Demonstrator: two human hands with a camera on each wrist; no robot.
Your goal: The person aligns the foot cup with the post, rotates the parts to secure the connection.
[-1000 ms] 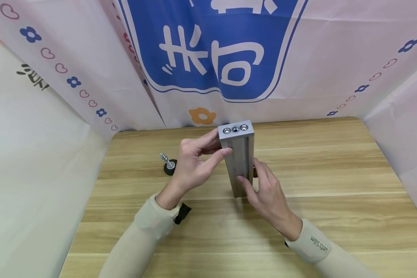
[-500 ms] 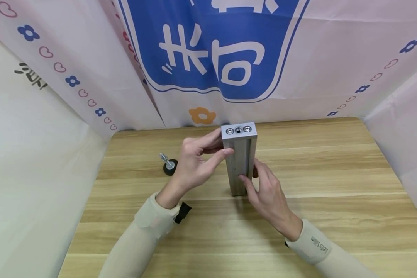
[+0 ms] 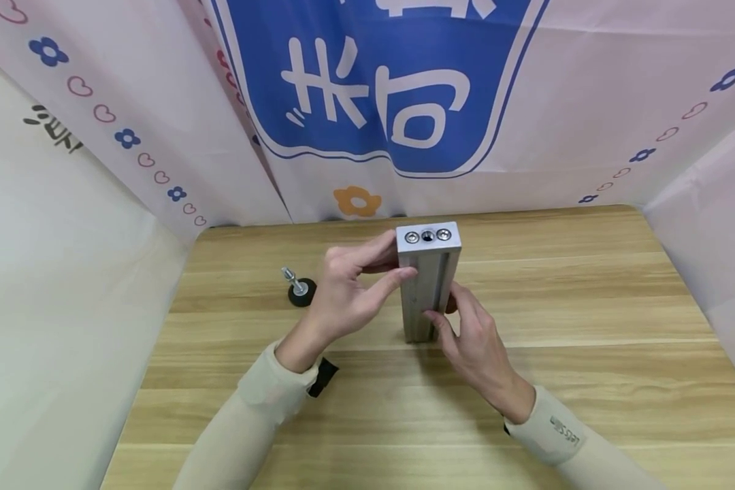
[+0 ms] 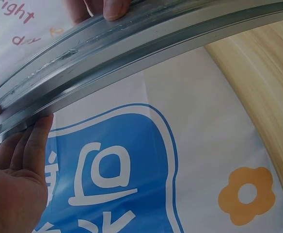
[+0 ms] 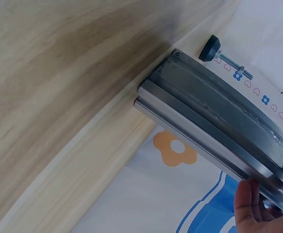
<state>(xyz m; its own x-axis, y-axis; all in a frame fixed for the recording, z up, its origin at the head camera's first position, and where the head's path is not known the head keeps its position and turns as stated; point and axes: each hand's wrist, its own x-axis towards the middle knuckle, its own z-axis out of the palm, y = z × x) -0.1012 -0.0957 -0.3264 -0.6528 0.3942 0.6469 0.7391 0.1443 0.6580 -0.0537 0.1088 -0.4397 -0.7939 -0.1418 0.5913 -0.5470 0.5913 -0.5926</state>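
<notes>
A silver-grey aluminium profile stands on end on the wooden table, its lower end also showing in the right wrist view. Two screw heads flank a threaded hole in its top face. My left hand pinches the profile near the top, thumb on the front face and fingers at the far left side. Lower down, my right hand grips the right side, its thumb across the front; its fingers partly hide behind the metal. A levelling foot, black round base with a metal threaded stem, sits left of my left hand.
The wooden table meets a printed cloth backdrop just behind the profile. More cloth walls flank it at left and right. A black strap end sticks out by my left cuff.
The profile's top has shifted right and slightly toward me, while its lower end has edged left, so its tilt has altered. Both hands keep hold of it.
</notes>
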